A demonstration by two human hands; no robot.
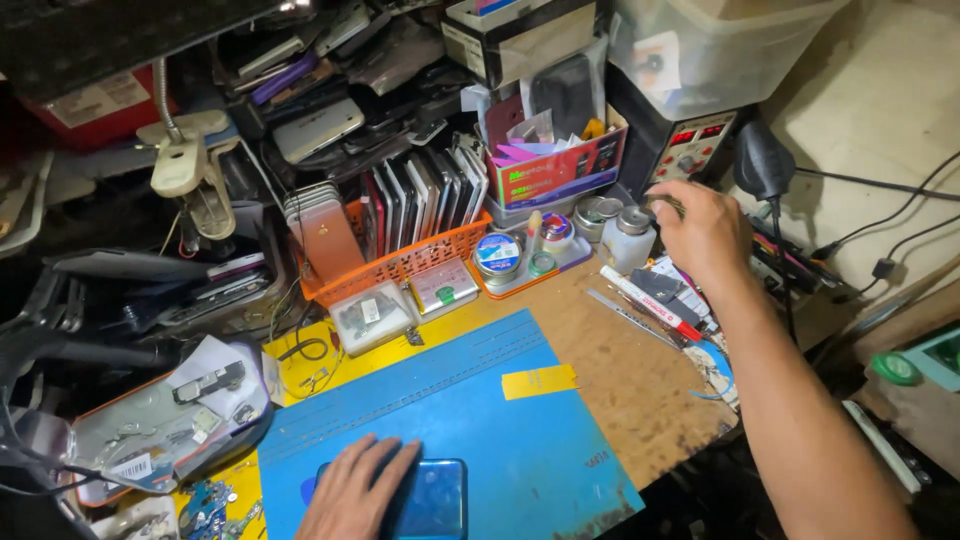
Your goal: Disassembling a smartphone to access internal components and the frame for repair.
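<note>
The blue phone lies on the blue mat at the near edge of the desk, with the left hand resting flat on it, fingers released. Keep that palm pressing steadily so the phone cannot slide. The right hand reaches far right toward the small white bottle; whether its fingers grip anything cannot be told.

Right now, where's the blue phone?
In the head view, the blue phone lies at bottom centre on the blue mat, under the left hand.
</note>
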